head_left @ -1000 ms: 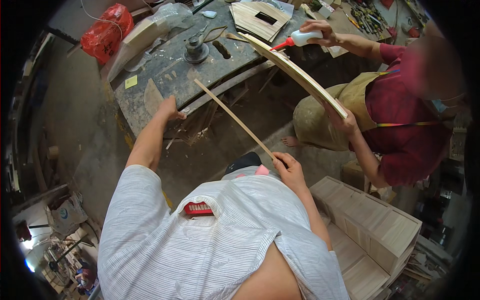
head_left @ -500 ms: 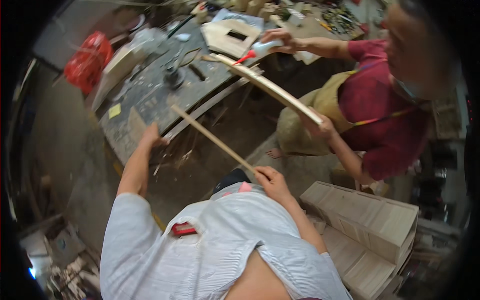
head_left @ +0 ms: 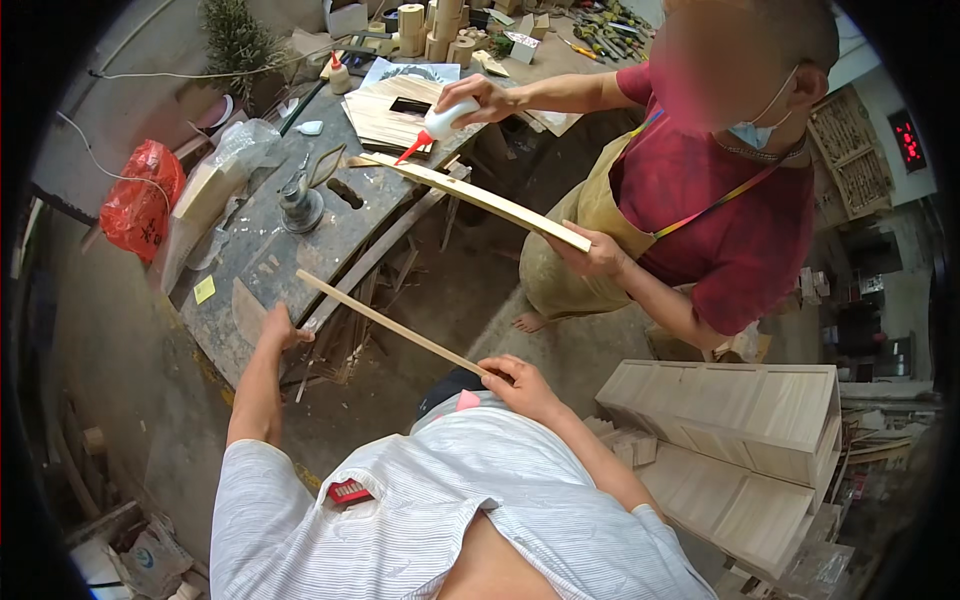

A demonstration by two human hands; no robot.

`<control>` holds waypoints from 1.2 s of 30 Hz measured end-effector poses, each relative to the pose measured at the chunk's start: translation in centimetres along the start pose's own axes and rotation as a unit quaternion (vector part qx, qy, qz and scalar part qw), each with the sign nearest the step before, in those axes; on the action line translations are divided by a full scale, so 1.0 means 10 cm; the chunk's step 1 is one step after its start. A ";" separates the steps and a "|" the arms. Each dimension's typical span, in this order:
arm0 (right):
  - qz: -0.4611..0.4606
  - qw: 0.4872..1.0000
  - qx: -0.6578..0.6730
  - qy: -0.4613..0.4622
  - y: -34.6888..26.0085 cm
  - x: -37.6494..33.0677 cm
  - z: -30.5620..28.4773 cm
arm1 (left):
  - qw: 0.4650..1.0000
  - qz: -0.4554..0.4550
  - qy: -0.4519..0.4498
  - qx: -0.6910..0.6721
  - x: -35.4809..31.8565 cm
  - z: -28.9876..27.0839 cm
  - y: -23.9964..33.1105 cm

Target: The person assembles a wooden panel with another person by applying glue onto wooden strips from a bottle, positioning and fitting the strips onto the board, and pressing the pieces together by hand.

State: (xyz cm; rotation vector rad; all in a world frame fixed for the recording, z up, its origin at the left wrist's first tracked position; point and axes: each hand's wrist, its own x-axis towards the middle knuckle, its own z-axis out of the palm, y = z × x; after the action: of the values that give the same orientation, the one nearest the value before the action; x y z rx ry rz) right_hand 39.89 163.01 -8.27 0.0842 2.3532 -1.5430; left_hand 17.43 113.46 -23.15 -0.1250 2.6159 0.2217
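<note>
My right hand (head_left: 520, 388) is closed around the near end of a thin wooden strip (head_left: 395, 325). From there the strip slants away to the left, its far end close to the workbench edge. On the left, my left hand (head_left: 284, 327) rests at the near edge of the grey workbench (head_left: 240, 275), thumb apart and its other fingers partly hidden; a flat pointed piece of wood (head_left: 248, 312) lies beside it. Across from me, a co-worker holds a longer wooden strip (head_left: 490, 203) and a white glue bottle (head_left: 450, 120), its red nozzle tip at the strip's far end.
A grey round-based tool (head_left: 300, 205), stacked wooden panels (head_left: 375, 110) and a yellow note (head_left: 204, 290) are on the workbench. A red plastic bag (head_left: 140, 200) hangs at its left. Pale wooden cabinets (head_left: 725, 400) stand to my right; wood scraps lie under the bench.
My view has shifted, so the bench appears lower and further left. The co-worker leans in more with the glue bottle over the strip. My hands keep their places on strip and bench.
</note>
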 end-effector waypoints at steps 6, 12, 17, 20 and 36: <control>-0.011 1.000 -0.009 0.003 0.02 -0.02 0.03 | 1.000 0.002 -0.005 -0.006 0.02 -0.03 -0.01; -0.010 1.000 -0.005 0.024 0.09 -0.06 0.08 | 1.000 -0.009 -0.008 -0.005 -0.08 0.03 -0.05; 0.016 0.998 0.034 0.056 0.10 -0.09 0.09 | 1.000 -0.005 -0.001 -0.028 0.00 0.03 0.03; -0.021 0.999 0.009 0.050 0.08 -0.07 0.09 | 1.000 0.001 0.014 -0.013 0.04 0.12 -0.07; 0.058 0.987 0.148 -0.006 -0.41 -0.03 -0.38 | 1.000 0.002 -0.011 -0.016 -0.03 0.06 -0.08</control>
State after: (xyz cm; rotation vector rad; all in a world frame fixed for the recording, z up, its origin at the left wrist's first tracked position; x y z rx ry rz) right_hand 38.34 164.77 -3.21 0.2754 2.0536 -1.8142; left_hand 18.04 112.82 -23.61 -0.1272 2.5924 0.2651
